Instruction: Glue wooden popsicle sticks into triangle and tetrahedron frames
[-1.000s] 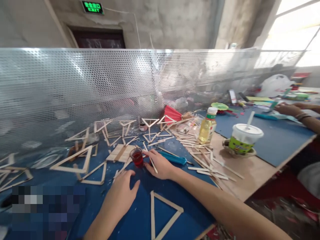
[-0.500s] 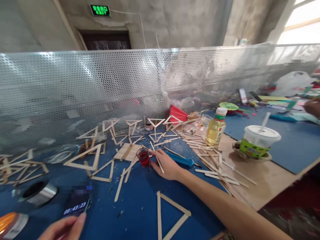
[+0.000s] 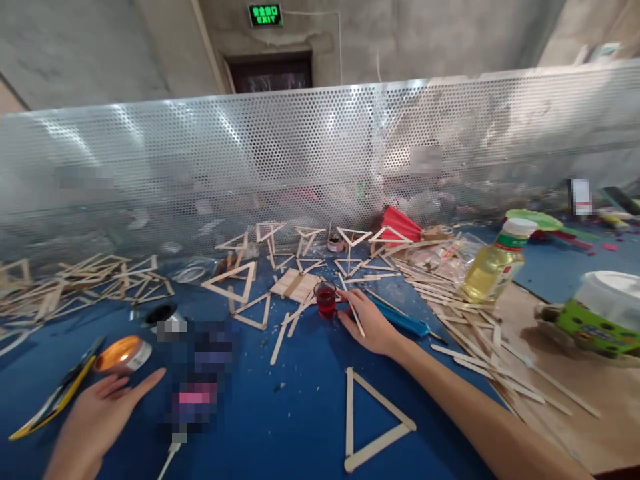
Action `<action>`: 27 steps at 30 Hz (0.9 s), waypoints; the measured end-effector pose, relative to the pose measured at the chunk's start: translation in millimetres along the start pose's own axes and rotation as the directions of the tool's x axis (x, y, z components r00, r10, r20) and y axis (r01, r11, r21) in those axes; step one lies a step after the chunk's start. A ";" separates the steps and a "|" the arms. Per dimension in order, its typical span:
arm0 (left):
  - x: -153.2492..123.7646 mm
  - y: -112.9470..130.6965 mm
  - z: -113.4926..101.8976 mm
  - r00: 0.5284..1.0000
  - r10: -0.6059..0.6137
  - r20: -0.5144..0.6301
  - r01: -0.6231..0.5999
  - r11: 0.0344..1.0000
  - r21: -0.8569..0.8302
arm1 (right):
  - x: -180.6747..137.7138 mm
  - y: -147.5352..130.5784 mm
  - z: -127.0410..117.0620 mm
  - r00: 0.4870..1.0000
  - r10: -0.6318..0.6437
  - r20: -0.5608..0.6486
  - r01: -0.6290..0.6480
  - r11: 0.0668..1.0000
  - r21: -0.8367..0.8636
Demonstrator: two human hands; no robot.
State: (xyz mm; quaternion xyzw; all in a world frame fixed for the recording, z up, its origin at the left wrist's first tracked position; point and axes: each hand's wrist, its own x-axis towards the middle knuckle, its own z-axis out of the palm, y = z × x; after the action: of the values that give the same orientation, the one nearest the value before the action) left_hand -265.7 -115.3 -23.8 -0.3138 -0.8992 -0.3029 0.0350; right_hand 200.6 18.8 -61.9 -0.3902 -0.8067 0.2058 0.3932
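My right hand [image 3: 367, 321] is closed with a thin wooden stick [image 3: 354, 310] lying slantwise across its fingers. Its fingertips reach the right side of a small clear cup [image 3: 326, 301] of red liquid; whether they grip the cup I cannot tell. My left hand [image 3: 97, 417] is empty, thumb apart from the fingers, just below an orange-topped round spool [image 3: 124, 355]. Right of it lies a blurred-out phone [image 3: 200, 373] with a white cable. A flat triangle of craft sticks [image 3: 349, 417] rests in front of my right hand.
Several craft-stick triangle frames [image 3: 235, 285] stand along the perforated metal screen [image 3: 300, 153]. Loose sticks [image 3: 470, 320] spread at right near a bottle of yellow liquid [image 3: 493, 263] and a drink cup [image 3: 600, 313]. Yellow-handled pliers [image 3: 63, 393] lie far left.
My left hand has left the phone and moved left, its fingers spreading. The view has turned left, shifting everything rightward. My right hand stays at the red cup with the stick.
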 end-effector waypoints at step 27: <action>-5.7 49.4 -31.9 0.988 -0.137 0.076 0.117 0.966 0.229 | -2.9 -13.5 -1.8 0.992 0.095 0.079 -0.089 0.993 -0.074</action>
State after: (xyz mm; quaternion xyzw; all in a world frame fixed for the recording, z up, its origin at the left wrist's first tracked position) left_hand -236.3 -105.8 26.5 -0.2631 -0.9465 -0.1865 0.0096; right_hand 196.8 8.3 -53.6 -0.4315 -0.8102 0.2113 0.3358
